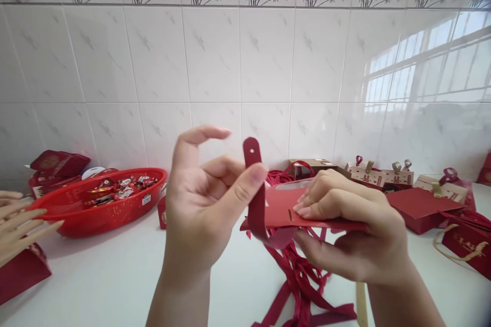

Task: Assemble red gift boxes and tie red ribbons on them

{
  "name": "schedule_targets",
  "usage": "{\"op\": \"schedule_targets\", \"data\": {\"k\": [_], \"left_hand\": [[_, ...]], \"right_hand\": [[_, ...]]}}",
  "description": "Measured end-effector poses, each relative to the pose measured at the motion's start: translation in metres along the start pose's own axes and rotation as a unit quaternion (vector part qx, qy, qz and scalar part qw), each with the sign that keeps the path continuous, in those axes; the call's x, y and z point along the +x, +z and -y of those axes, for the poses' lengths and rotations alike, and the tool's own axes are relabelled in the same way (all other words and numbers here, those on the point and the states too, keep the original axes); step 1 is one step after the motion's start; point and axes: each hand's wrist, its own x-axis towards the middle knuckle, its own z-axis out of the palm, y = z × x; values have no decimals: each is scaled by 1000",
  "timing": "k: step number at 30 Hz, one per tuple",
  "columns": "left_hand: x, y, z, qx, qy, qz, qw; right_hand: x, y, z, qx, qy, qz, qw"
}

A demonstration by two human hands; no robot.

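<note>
My left hand (203,204) is raised over the white counter and pinches a dark red strap (256,199) between thumb and fingers; the strap's rounded end with a small hole points up. My right hand (345,225) grips a flat red card box piece (282,207), fingers on top and thumb below. The strap loops under the card's left edge. Below both hands lies a pile of red ribbons (299,286).
A red oval basket (76,214) with wrapped sweets sits at the left. Another person's hand (17,225) rests on a red box (21,271) at the far left. Finished red and kraft boxes (383,176) line the tiled wall; more red boxes (464,242) lie right.
</note>
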Motion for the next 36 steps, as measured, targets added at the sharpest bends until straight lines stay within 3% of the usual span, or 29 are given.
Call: {"op": "schedule_targets", "data": {"k": [6, 10, 15, 21, 32, 36], "left_hand": [[-3, -6, -5, 16, -9, 154, 988], [-3, -7, -5, 81, -5, 245, 966], [-2, 2, -1, 132, 19, 205, 970], [-3, 4, -1, 153, 9, 196, 969], [-3, 4, 0, 121, 1, 221, 968], [-4, 5, 0, 124, -9, 210, 970]], "right_hand": [[-2, -8, 0, -1, 5, -10, 1000], [-3, -11, 0, -1, 19, -17, 1000], [-3, -13, 1, -5, 36, -34, 999], [-3, -15, 1, -1, 54, -32, 998], [-8, -15, -2, 31, 96, -64, 993], [-8, -13, -5, 33, 81, -46, 995]]}}
